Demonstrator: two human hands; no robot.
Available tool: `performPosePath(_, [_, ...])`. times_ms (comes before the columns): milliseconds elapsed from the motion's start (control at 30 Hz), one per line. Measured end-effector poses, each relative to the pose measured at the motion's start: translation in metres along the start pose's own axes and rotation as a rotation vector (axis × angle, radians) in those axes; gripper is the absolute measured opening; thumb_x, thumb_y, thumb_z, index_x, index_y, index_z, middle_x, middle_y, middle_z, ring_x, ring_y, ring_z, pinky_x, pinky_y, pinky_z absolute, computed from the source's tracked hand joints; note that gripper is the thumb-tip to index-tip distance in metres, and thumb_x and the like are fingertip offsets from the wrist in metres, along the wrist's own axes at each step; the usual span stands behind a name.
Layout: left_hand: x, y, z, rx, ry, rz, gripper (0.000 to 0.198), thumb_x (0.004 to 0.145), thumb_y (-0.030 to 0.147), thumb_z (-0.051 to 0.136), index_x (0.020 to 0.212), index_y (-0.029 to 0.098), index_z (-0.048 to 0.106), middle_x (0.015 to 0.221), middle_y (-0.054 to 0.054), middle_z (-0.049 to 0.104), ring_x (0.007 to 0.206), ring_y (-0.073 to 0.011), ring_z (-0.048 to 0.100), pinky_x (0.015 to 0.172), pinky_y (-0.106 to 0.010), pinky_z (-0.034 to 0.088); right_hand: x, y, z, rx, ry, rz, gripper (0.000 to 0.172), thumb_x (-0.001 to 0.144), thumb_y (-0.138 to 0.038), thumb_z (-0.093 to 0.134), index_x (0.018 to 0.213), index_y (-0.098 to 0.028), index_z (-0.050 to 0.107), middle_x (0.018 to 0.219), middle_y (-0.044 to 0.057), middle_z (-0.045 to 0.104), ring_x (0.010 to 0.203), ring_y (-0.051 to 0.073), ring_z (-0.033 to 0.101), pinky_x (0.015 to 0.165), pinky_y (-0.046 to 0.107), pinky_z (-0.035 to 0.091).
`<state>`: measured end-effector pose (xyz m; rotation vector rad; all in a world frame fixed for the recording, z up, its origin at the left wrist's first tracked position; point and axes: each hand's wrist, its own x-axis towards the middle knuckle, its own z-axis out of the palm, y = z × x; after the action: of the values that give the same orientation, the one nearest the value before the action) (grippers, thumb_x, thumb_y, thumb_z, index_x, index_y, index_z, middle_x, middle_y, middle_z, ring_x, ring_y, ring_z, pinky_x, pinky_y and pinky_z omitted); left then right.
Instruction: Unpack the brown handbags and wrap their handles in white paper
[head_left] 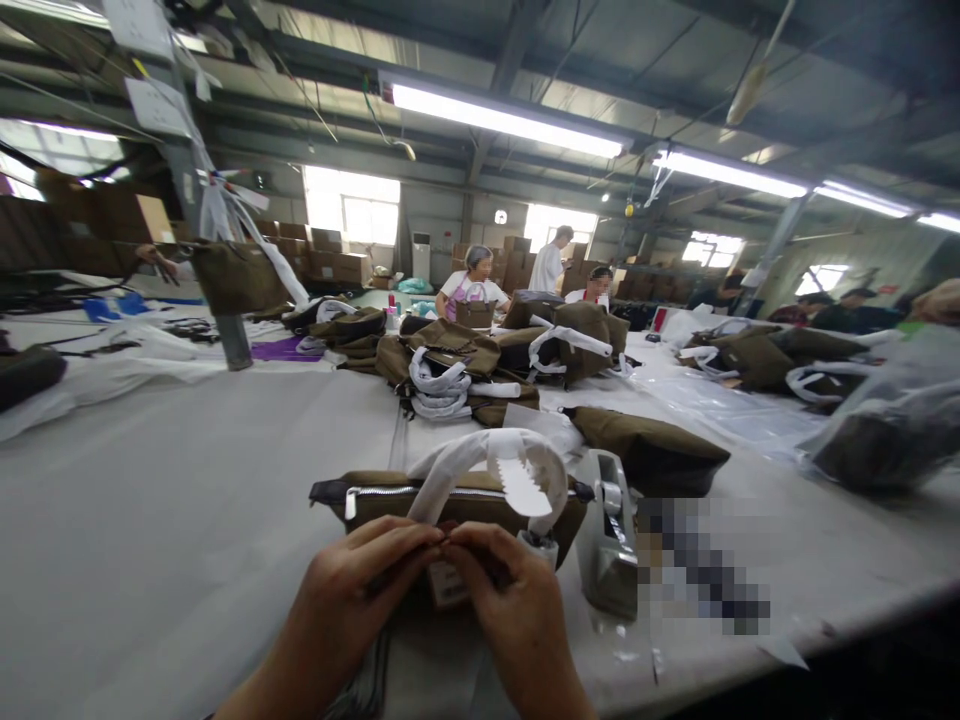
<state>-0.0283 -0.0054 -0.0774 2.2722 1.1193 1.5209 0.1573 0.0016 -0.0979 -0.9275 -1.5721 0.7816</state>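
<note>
An olive-brown handbag (472, 505) with black ends lies on the white-covered table before me, its silver zipper (420, 491) running along the top. White wrapping covers its raised handles (450, 475), and a jagged-edged white paper tag (521, 485) dangles from them. My left hand (360, 585) and my right hand (517, 595) meet at the near side of the bag. Both are closed, thumbs and fingertips pinching a small reddish-brown tag (448, 527) between them. Just below the fingers shows a white printed label (448, 583). The fingers hide most of the tag.
A tape dispenser (611, 545) stands right of the bag, beside a pixelated patch. Behind lie another olive bag (652, 445) and a heap of bags with wrapped handles (450, 370). A metal post (238, 340) rises at left. Several people (551, 265) are farther back.
</note>
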Motion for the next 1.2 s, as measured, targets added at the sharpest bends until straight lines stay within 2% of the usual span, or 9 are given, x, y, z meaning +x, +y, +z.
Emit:
performPosePath(167, [-0.0040,0.0027,-0.0017,0.030,-0.023,-0.014,0.023,0.091,0.015,0.066,0.105,0.029,0.075,0.098,0.001,0.077,0.085,-0.0113,0.076,0.078,-0.010,0.058,-0.0002,0.0018,-0.0036,0.153,-0.038,0.076,0.006,0.090,-0.024,0.071,0.094,-0.026,0.075,0.091,-0.003,0.077,0.083,0.015,0.073,0.076,0.017,0.057])
performPosePath(267, [-0.0045,0.0041,-0.0010,0.048,-0.033,-0.017,0.023,0.091,0.015,0.066,0.105,0.031,0.074,0.099,0.003,0.076,0.085,-0.0091,0.075,0.078,-0.008,0.056,-0.0008,0.0032,-0.0031,0.171,-0.029,0.072,0.007,0.089,-0.021,0.071,0.093,-0.026,0.074,0.089,-0.003,0.076,0.082,0.014,0.072,0.076,0.016,0.056])
performPosePath(367, [-0.0041,0.0054,0.0004,0.079,-0.032,-0.037,0.017,0.091,0.016,0.067,0.101,0.029,0.073,0.095,0.003,0.075,0.082,-0.0088,0.074,0.076,-0.008,0.055,-0.0007,0.0047,-0.0017,0.132,-0.006,0.047,0.008,0.089,-0.019,0.069,0.091,-0.026,0.073,0.087,-0.005,0.076,0.080,0.012,0.072,0.074,0.013,0.054])
performPosePath(533, [-0.0048,0.0066,0.0000,0.107,-0.051,-0.050,0.012,0.091,0.016,0.065,0.096,0.026,0.071,0.090,0.003,0.073,0.080,-0.0092,0.073,0.073,-0.011,0.055,0.0008,0.0042,-0.0005,0.028,0.021,-0.032,0.015,0.086,-0.013,0.069,0.089,-0.026,0.075,0.089,-0.005,0.075,0.084,0.011,0.071,0.078,0.013,0.052])
performPosePath(733, [-0.0027,0.0079,-0.0023,0.122,-0.082,-0.057,0.012,0.093,0.017,0.063,0.091,0.025,0.070,0.085,0.003,0.071,0.075,-0.0087,0.070,0.069,-0.012,0.053,-0.0005,0.0002,0.0003,-0.069,0.030,-0.091,0.017,0.084,-0.008,0.069,0.085,-0.025,0.075,0.084,-0.005,0.074,0.079,0.011,0.071,0.074,0.013,0.052])
performPosePath(900, [-0.0048,0.0064,-0.0034,0.164,-0.083,-0.033,0.013,0.091,0.016,0.063,0.091,0.026,0.070,0.083,0.004,0.070,0.073,-0.0087,0.070,0.067,-0.012,0.052,-0.0018,0.0018,0.0037,-0.115,0.034,-0.188,0.020,0.085,-0.006,0.067,0.088,-0.024,0.073,0.084,-0.005,0.073,0.080,0.009,0.070,0.077,0.013,0.050])
performPosePath(1033, [-0.0089,0.0052,-0.0051,0.181,-0.111,-0.046,0.013,0.092,0.016,0.063,0.090,0.027,0.070,0.084,0.004,0.070,0.074,-0.0092,0.070,0.067,-0.014,0.052,-0.0015,0.0021,0.0055,-0.135,0.022,-0.182,0.021,0.085,-0.007,0.069,0.096,-0.025,0.072,0.088,-0.006,0.074,0.082,0.009,0.071,0.078,0.013,0.051])
performPosePath(1200, [-0.0095,0.0026,-0.0046,0.145,-0.117,-0.072,0.012,0.093,0.018,0.063,0.091,0.027,0.070,0.084,0.005,0.069,0.075,-0.0087,0.069,0.068,-0.014,0.051,-0.0007,0.0020,0.0032,-0.139,-0.038,-0.147,0.018,0.088,-0.010,0.068,0.093,-0.026,0.074,0.089,-0.004,0.074,0.083,0.012,0.071,0.079,0.017,0.052])
